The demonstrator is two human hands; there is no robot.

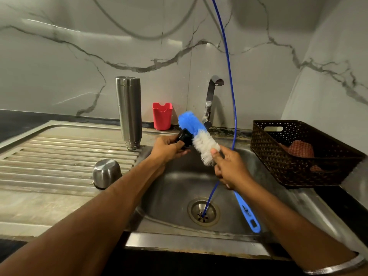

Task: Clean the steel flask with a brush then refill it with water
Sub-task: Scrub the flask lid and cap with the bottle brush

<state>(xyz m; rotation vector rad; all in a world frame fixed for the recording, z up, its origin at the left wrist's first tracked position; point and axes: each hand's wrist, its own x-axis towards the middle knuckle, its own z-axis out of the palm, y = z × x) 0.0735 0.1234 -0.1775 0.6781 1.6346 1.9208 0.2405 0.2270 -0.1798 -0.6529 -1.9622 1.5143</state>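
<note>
Over the sink [179, 196], the left hand [169, 149] grips the black stopper [185, 138] against the bottle brush [199, 136], whose handle the right hand [229, 170] clasps, apparently for scrubbing. The steel flask [129, 112] stands inverted on the far counter [39, 206], presumably draining.

Dim, warm overhead light; soft glare on wall; wide-angle edge bending.
</note>
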